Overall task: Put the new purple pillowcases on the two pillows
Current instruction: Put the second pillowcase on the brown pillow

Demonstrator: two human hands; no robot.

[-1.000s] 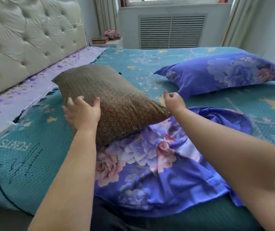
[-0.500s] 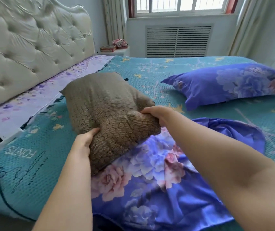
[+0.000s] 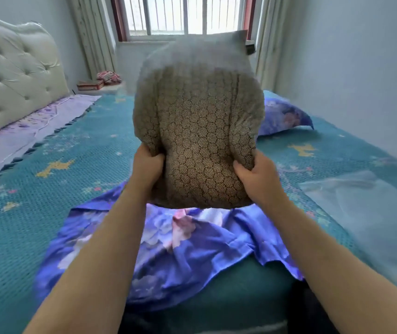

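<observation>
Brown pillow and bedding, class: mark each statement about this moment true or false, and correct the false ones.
1. Both hands grip the brown pillow: left hand, right hand. True.
2. The brown pillow lies flat on the bed. False: it is held upright above the bed.
3. A loose purple pillowcase lies under the pillow. True.
4. The second pillow is bare. False: it wears a purple case.
</observation>
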